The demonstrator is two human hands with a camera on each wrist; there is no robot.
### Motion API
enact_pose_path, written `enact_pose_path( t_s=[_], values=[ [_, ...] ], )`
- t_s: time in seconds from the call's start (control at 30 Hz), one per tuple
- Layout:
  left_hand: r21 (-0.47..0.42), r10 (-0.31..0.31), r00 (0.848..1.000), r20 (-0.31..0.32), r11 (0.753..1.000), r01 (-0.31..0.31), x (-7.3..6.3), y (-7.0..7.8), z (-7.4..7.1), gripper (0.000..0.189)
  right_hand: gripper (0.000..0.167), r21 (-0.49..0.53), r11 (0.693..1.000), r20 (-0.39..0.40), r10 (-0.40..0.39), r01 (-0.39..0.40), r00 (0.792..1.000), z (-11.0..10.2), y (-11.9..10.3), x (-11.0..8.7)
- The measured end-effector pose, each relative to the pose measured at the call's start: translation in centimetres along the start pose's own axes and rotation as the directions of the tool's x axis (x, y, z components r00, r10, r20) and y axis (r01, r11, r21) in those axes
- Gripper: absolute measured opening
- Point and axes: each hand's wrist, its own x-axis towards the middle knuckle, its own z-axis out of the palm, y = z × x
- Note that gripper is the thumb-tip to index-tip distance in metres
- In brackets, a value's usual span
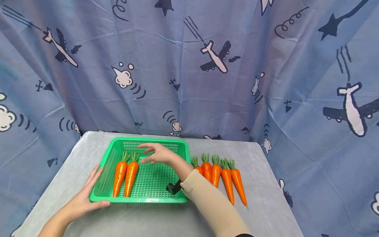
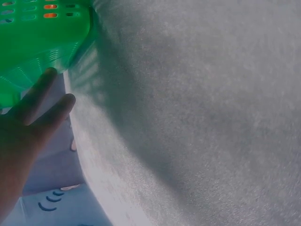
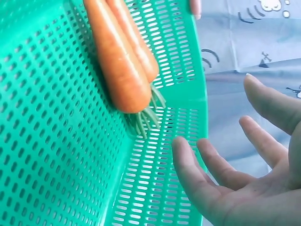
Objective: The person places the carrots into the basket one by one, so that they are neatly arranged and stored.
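Two orange carrots with green tops, a left carrot (image 1: 119, 177) and a right carrot (image 1: 131, 177), lie side by side in the left part of a green plastic basket (image 1: 142, 200). My left hand (image 1: 81, 200) rests against the basket's left side and front corner, fingers spread. Over the basket hovers my right hand (image 1: 158, 154), its fingers apart and holding nothing. In the right wrist view the carrots (image 3: 120, 61) lie beyond the fingertips of that right hand (image 3: 244, 188). The left wrist view shows the left hand (image 2: 28, 127) beside the basket wall.
To the right of the basket several more carrots (image 1: 237, 184) lie in a row on the grey table (image 1: 266, 210); my right forearm partly covers some of them. A blue curtain (image 1: 165, 82) with airplane prints hangs behind and beside the table.
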Motion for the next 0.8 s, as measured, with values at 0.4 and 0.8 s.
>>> enact_pose_path(
  t_s=[0.4, 0.8],
  values=[
    [-0.003, -0.003, 1.0, -0.005, 1.0, 0.003, -0.2, -0.1, -0.1, 0.116, 0.062, -0.026, 0.994, -0.01, -0.102, 0.102, 0.995, -0.7, 0.1, -2.9],
    [-0.023, -0.015, 1.0, -0.007, 1.0, 0.015, -0.2, 0.0, 0.1, 0.116, 0.063, -0.016, 0.99, -0.083, -0.142, 0.141, 0.986, -2.5, 1.3, -5.7]
  ],
)
